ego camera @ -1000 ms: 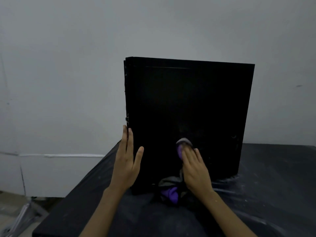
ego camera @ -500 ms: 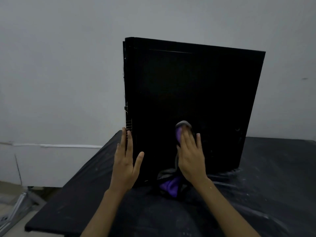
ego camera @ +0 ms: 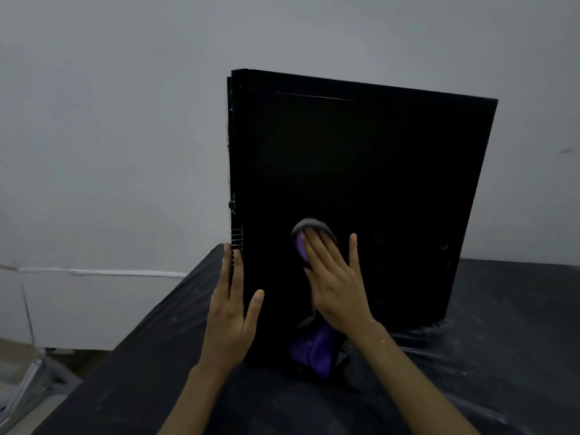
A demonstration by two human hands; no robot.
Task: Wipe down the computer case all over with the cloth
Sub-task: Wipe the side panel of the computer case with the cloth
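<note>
A black computer case [ego camera: 370,171] stands upright on a table covered in black plastic sheet [ego camera: 502,356]. Its broad side panel faces me. My right hand [ego camera: 339,284] lies flat with straight fingers on the lower middle of that panel and presses a purple and grey cloth [ego camera: 309,233] against it. The rest of the cloth hangs down below my palm to the table. My left hand [ego camera: 232,312] rests flat against the case's lower left edge, fingers straight and thumb spread onto the side panel.
A plain grey wall [ego camera: 110,136] rises behind the table. The table's left edge [ego camera: 125,340] drops to a floor with pale metal parts [ego camera: 28,384] lying at the lower left. The black sheet is wrinkled and dusty beside the case's right foot.
My right hand has slid the cloth a little upward on the side panel. My left hand has stayed on the lower left edge of the case. My view has drawn closer.
</note>
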